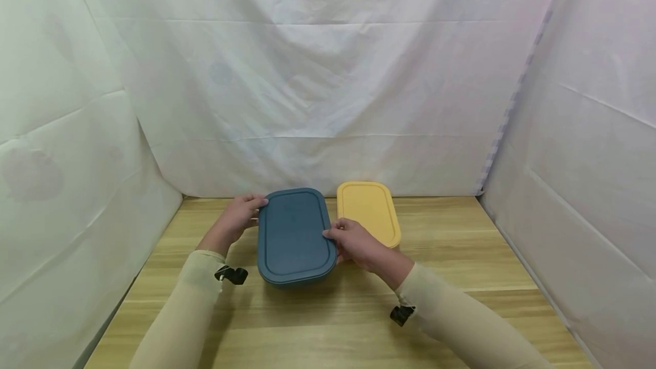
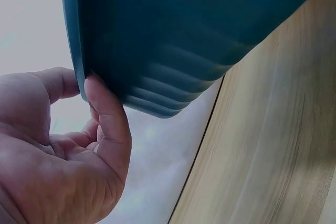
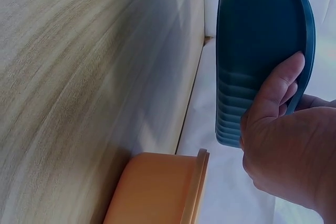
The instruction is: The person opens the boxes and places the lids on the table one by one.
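Between both hands hangs a dark blue lidded food container point(image 1: 296, 235), a rounded rectangle with a raised rim on its lid. My left hand point(image 1: 241, 218) pinches its rim at the far left corner. In the left wrist view the thumb and a finger point(image 2: 109, 116) clasp the rim from both sides, beside the ribbed wall. My right hand point(image 1: 355, 242) grips the rim midway along the right side. The right wrist view has the container point(image 3: 257, 35) raised off the table, with fingers point(image 3: 281, 80) against its side wall.
Just right of the blue container, a yellow lidded container point(image 1: 366, 209) stands on the wooden table point(image 1: 318, 340), near the back edge. Its side looks orange in the right wrist view. White cloth point(image 1: 328, 73) hangs behind the table and along both sides.
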Available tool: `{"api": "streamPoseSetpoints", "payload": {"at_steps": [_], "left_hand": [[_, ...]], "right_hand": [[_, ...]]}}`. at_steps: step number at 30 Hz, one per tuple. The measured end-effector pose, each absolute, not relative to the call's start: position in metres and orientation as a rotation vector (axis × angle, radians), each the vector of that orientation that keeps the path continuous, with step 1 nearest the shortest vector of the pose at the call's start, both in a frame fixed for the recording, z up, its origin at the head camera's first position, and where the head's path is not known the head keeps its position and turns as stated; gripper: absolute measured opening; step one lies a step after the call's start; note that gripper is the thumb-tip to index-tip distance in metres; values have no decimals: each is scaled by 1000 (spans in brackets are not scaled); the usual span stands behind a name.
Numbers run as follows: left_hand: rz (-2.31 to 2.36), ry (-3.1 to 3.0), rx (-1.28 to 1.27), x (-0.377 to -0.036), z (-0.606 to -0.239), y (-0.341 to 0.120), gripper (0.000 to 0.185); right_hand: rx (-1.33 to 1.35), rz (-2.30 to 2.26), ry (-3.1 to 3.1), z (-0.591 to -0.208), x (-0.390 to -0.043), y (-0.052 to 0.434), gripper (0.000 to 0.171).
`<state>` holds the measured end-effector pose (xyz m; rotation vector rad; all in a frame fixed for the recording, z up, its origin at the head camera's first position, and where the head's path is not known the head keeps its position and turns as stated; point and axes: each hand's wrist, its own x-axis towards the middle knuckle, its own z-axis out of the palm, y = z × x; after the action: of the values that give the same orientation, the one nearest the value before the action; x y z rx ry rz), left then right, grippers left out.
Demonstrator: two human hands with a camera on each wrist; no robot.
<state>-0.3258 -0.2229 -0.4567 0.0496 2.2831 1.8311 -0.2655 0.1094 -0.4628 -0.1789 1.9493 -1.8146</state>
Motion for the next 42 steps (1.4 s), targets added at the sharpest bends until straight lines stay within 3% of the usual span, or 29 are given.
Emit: {"api": "streamPoseSetpoints", "payload": {"at_steps": [25, 42], "left_hand": [[1865, 2181, 47, -324, -461, -223, 51], [1846, 2167, 89, -321, -465, -221, 23]], "right_hand": [[-189, -1799, 1951, -461, -255, 117, 22], [-196, -1824, 1880, -469, -244, 120, 19]]}}
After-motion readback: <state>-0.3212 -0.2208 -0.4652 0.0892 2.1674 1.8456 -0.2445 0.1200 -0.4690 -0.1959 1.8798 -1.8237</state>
